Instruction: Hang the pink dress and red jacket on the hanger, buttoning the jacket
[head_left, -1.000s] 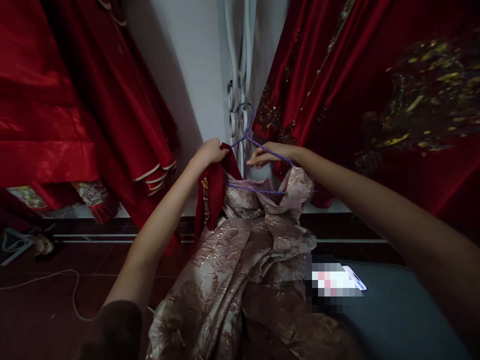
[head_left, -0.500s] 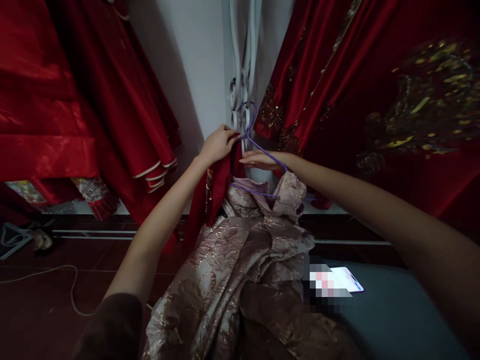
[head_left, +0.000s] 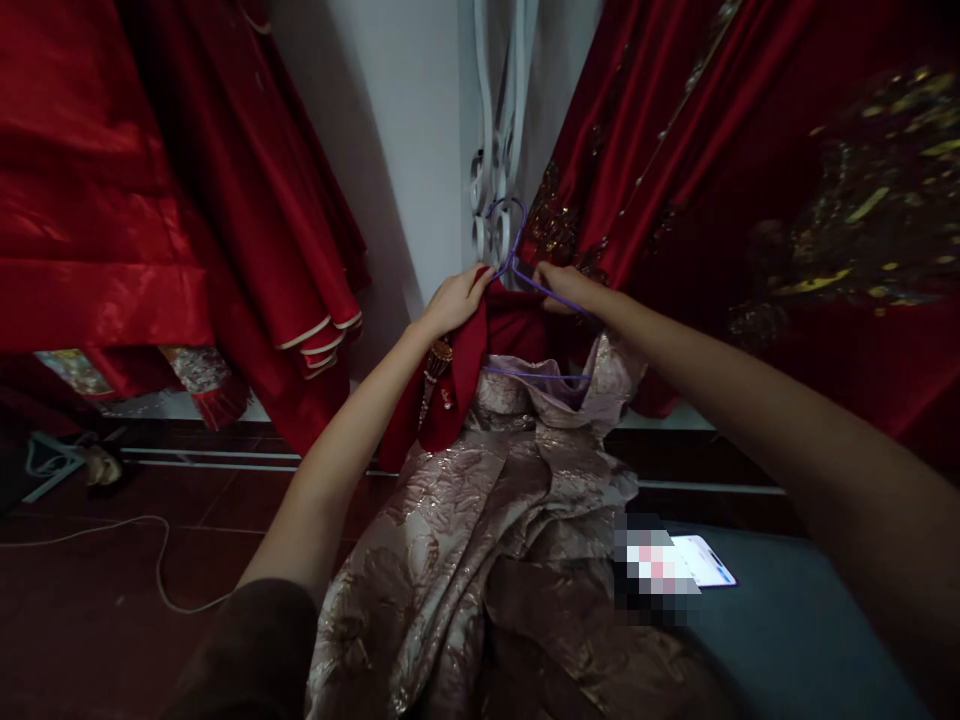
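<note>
A purple wire hanger [head_left: 523,222] hooks onto a white scrolled metal stand. From it hangs a pale pink brocade dress [head_left: 442,510] with metallic leaf patterns, its skirt spread toward me. A red garment [head_left: 466,385] with a gold tasselled ornament [head_left: 439,354] is draped over the hanger's left shoulder and stretches behind the wire. My left hand [head_left: 457,302] is closed on this red cloth's upper edge, beside the hanger's neck. On the other side, my right hand [head_left: 561,286] is curled at the same cloth's edge, behind the hanger's right arm; its fingertips are partly hidden.
Red gowns [head_left: 292,200] hang on the left, and sequined red gowns [head_left: 637,150] on the right. The white scrolled stand [head_left: 484,110] rises in the corner. A lit phone [head_left: 705,562] lies on a grey-green padded seat [head_left: 795,620]. A pale cable [head_left: 161,570] crosses the floor.
My right hand has gone from stretched-out fingers below the hanger's neck to a curled grip farther up and right. The red cloth now spans between both hands behind the wire.
</note>
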